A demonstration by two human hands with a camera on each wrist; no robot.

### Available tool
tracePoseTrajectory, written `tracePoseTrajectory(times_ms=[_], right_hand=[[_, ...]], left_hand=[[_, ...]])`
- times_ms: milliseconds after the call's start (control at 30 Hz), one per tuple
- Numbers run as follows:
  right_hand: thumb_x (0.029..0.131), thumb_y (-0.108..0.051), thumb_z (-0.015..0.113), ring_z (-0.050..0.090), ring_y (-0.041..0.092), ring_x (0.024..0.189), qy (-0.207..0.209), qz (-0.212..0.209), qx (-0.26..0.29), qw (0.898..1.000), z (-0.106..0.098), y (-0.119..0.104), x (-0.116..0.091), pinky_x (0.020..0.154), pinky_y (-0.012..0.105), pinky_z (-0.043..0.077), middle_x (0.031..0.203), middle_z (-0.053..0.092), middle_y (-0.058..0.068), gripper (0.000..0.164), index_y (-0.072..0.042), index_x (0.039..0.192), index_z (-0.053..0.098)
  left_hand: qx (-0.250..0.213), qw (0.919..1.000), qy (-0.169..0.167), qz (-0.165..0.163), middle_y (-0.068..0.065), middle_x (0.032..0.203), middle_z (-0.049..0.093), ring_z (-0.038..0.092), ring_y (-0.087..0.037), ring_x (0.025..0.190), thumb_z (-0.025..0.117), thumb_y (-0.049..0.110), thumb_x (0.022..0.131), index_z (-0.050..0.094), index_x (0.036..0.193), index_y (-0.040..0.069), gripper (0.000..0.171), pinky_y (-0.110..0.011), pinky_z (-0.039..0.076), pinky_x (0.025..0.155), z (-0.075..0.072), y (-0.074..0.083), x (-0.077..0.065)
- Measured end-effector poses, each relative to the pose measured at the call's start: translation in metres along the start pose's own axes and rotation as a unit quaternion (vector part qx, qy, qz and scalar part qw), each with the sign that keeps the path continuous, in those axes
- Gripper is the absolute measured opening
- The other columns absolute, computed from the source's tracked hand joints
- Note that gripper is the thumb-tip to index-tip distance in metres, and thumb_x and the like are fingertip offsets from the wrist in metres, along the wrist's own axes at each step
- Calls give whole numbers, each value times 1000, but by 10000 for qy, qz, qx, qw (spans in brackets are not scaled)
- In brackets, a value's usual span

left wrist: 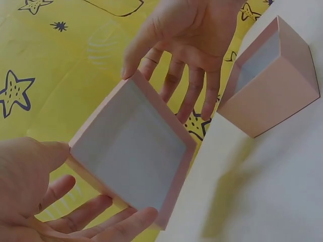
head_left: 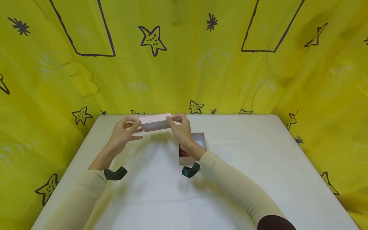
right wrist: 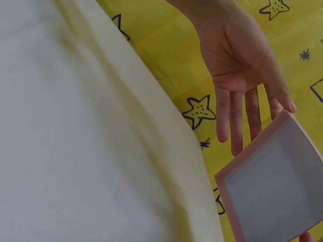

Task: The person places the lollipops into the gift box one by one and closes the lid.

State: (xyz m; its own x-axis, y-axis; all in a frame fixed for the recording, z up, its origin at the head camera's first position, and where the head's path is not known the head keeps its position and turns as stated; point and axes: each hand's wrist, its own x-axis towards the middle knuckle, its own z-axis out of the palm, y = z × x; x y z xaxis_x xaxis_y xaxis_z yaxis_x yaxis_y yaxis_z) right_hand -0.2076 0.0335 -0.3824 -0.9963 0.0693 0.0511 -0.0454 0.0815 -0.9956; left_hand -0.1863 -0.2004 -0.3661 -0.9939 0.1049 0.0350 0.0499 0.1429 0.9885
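Observation:
Both hands hold a shallow pink box lid (head_left: 155, 118) above the far part of the table, its pale inner side (left wrist: 128, 146) facing the wrist cameras. My left hand (head_left: 122, 132) pinches the lid's left end, thumb at one corner, with other fingers spread below. The right hand (head_left: 181, 130) grips the opposite end between thumb and fingers; in the left wrist view that hand (left wrist: 194, 38) has several fingers extended behind the lid. Beneath the right forearm stands an open pink box (head_left: 192, 160) with red and dark contents (head_left: 185, 153), partly hidden by the arm.
A white table (head_left: 161, 204) spreads beneath the arms. Yellow curtain (head_left: 178, 73) with drawn stars hangs behind it and at both sides. Dark devices (head_left: 115, 174) are worn at the two wrists.

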Motion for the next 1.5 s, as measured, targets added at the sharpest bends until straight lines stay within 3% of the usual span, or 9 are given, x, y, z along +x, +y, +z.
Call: tracePoseTrajectory(times_ms=[133, 200, 400, 500, 700, 833, 1067, 1300, 1500], right_hand=[[97, -34, 72, 57, 31, 121, -317, -187, 149, 9992, -9, 4, 2, 93, 44, 50, 130, 59, 9, 33, -13, 121, 61], [97, -34, 72, 58, 31, 121, -562, -275, 188, 9979, -16, 5, 3, 95, 45, 51, 134, 59, 9, 40, -17, 131, 62], [99, -33, 71, 56, 26, 132, -1396, -443, -6, 9892, -39, 4, 4, 103, 46, 50, 147, 56, 5, 50, -20, 145, 59], [99, -32, 70, 53, 23, 135, -1689, -563, -239, 9837, -50, 2, 4, 104, 45, 50, 150, 54, 0, 50, -17, 146, 59], [99, -27, 72, 52, 21, 137, -1865, -761, -321, 9790, -68, 0, 2, 108, 43, 46, 150, 55, -2, 48, -17, 144, 60], [99, -26, 72, 50, 22, 139, -1972, -907, -277, 9758, -79, 0, 0, 107, 41, 47, 153, 52, -1, 49, -16, 145, 59], [97, -19, 74, 49, 23, 141, -2129, -1061, -49, 9713, -103, 1, -3, 109, 35, 44, 152, 53, 3, 49, -13, 144, 59], [95, -15, 75, 48, 23, 141, -2574, -1170, 30, 9592, -131, -2, -2, 112, 39, 41, 153, 51, 4, 56, -11, 148, 55], [92, -8, 78, 41, 30, 146, -3138, -724, 101, 9467, -153, 0, -4, 114, 41, 38, 161, 41, 6, 73, -14, 156, 44]], left_hand=[[-123, 9999, -61, -10, -25, 133, 52, 70, -21, 107, 63, 24, 104, 48, 139, 0, 45, -50, 56, 85, 0, -2, 1], [-222, 9996, -165, -5, -25, 138, 50, 69, -16, 108, 63, 21, 104, 44, 148, 0, 52, -50, 55, 87, 0, -2, 2], [-448, 9977, -505, 4, -22, 150, 44, 55, -24, 131, 60, 15, 105, 39, 157, 3, 57, -43, 54, 94, 0, -2, 1], [-452, 9970, -620, 82, -23, 150, 47, 56, -21, 130, 60, 11, 104, 41, 155, 1, 55, -40, 54, 95, 2, -2, 0], [-426, 9963, -719, 208, -23, 151, 49, 65, -12, 119, 62, 5, 102, 45, 151, -3, 53, -41, 53, 95, 10, -3, -3], [-485, 9958, -722, 275, -18, 155, 46, 57, -21, 133, 65, 1, 99, 46, 151, -2, 55, -36, 53, 96, 18, -5, -3], [109, 9951, -807, 560, -8, 157, 47, 44, -24, 145, 72, 9, 96, 48, 153, 8, 62, -21, 48, 100, 32, -6, -6], [-273, 9899, -1101, 846, -11, 159, 44, 41, -26, 147, 76, -1, 89, 48, 152, 4, 69, -28, 49, 100, 45, -7, -10], [-311, 9863, -1308, 959, -8, 161, 41, 40, -27, 147, 82, -3, 80, 48, 152, 4, 80, -35, 48, 104, 56, -11, -9]])
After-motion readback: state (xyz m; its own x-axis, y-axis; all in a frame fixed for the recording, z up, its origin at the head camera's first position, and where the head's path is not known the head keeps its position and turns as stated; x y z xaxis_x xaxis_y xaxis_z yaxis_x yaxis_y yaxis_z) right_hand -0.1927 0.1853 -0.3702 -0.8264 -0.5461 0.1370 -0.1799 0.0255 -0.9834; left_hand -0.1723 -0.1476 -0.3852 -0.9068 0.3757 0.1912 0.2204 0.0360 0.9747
